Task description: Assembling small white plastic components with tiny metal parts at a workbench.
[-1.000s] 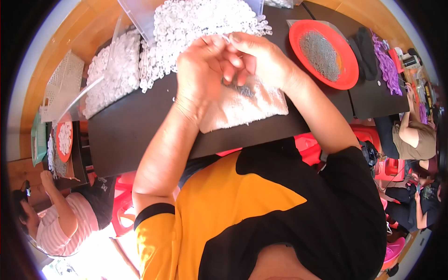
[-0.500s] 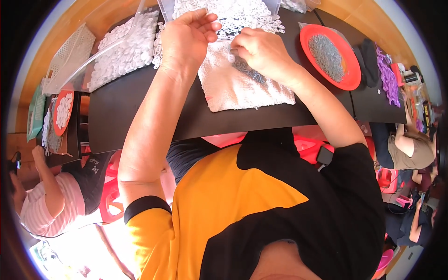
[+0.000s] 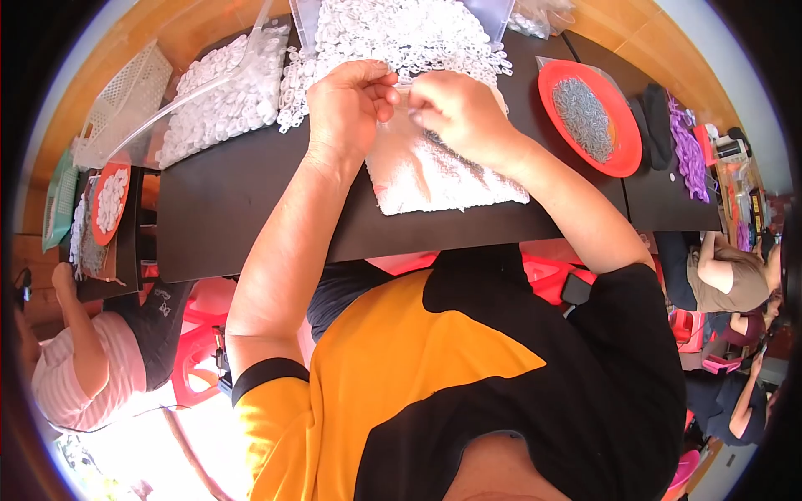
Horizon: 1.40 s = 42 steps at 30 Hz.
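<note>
From the head view, the left grip (image 3: 355, 104) curls and the right grip (image 3: 461, 108) bunches beside it; I can't tell whether either pinches anything. Small white pieces (image 3: 393, 37) heap just beyond both, a pale cloth (image 3: 430, 185) lies beneath, and right of them a red dish (image 3: 626, 144) holds grey pins (image 3: 583, 121).

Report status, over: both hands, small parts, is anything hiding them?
Left hand and right hand close together by pale towel, grip unclear. White plastic pieces heaped beyond. Right hand partly covers gray metal pieces on towel.
</note>
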Motion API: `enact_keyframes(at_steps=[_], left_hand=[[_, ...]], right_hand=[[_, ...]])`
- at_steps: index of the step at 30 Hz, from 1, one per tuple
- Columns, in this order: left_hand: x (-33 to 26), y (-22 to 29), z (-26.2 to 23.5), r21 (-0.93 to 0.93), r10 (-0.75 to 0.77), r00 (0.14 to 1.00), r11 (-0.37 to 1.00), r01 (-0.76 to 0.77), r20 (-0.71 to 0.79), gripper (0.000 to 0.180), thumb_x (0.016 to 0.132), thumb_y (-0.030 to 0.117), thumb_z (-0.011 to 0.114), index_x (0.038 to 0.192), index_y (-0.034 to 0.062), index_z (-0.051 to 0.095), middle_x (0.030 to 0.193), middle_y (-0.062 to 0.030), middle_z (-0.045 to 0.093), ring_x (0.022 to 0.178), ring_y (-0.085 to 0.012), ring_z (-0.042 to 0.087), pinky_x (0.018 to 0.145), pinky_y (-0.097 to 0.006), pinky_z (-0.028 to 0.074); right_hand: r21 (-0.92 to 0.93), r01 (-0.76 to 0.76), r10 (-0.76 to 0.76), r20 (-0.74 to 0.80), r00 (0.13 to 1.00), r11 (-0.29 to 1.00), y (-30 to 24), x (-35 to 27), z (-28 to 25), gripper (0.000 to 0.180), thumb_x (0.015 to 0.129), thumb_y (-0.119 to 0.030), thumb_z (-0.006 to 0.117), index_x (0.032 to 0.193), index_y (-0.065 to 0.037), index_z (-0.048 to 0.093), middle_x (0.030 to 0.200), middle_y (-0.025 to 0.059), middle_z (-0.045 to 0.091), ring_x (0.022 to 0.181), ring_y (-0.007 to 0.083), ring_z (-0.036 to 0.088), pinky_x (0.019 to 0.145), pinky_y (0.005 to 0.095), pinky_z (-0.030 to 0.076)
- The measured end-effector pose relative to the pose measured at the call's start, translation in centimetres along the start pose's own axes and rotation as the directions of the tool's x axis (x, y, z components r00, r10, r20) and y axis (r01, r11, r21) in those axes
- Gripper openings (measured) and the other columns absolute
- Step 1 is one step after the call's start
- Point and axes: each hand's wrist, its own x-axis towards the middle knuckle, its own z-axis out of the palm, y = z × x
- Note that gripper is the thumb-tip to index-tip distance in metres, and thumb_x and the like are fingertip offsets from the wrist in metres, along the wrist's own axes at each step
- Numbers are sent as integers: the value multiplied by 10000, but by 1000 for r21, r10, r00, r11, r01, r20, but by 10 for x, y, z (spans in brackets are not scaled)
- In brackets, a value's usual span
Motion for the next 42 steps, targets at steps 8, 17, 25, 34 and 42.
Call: enact_keyframes(at_steps=[8,17,25,34,42], left_hand=[[-19,-8,23,103,31,999,994,-28,-32,45,791,-16,607,808,-58,606,713,-144,624,515,-190,570,434,-275,403],[-22,-12,25,190,-44,999,981,48,-23,111,836,64,594,897,-28,590,783,-119,634,598,-174,572,486,-271,396],[-23,-13,24,187,-54,997,980,63,-54,113,839,59,590,903,-34,595,770,-117,629,587,-175,572,483,-272,395],[-24,-14,25,192,-58,996,979,70,-68,102,837,60,596,872,-35,608,753,-107,618,579,-170,565,481,-273,391],[-25,-15,28,166,-34,997,985,46,-75,60,813,17,619,814,-42,605,707,-120,624,507,-165,559,426,-257,394]], right_hand=[[818,-238,523,-88,848,523,1,3,-12,55,848,-16,657,898,7,650,848,49,665,788,106,620,738,253,504],[811,-221,478,-82,875,542,5,-1,-11,146,891,-58,628,1016,9,663,916,58,676,841,124,642,788,255,494],[812,-166,452,-132,882,560,3,2,-9,86,857,-7,660,942,2,672,892,40,683,854,88,627,782,239,505],[781,-132,413,-172,895,611,2,1,-7,101,853,18,661,951,5,680,887,40,692,845,81,631,780,226,504],[754,-150,404,-163,900,639,0,0,-8,101,860,4,660,957,9,687,889,39,694,851,86,635,783,226,508]])
